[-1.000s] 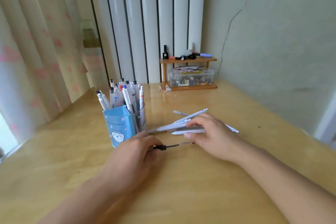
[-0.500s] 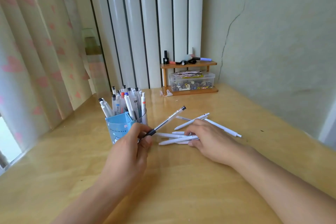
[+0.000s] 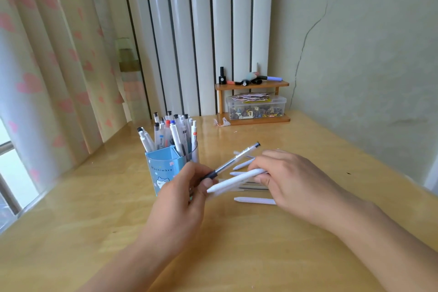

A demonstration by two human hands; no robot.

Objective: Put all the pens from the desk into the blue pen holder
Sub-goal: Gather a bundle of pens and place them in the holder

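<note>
Just right of the blue pen holder (image 3: 166,168) at frame centre, our left hand (image 3: 182,199) pinches a clear pen (image 3: 233,161) while our right hand (image 3: 291,180) grips a white pen (image 3: 237,181) over loose pens (image 3: 254,200) on the table (image 3: 94,232); crossing them could knock the crowded holder.

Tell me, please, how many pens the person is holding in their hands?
2: a clear pen in the left hand, a white pen in the right hand. More loose pens lie on the desk, some possibly hidden beneath the right hand.
</note>
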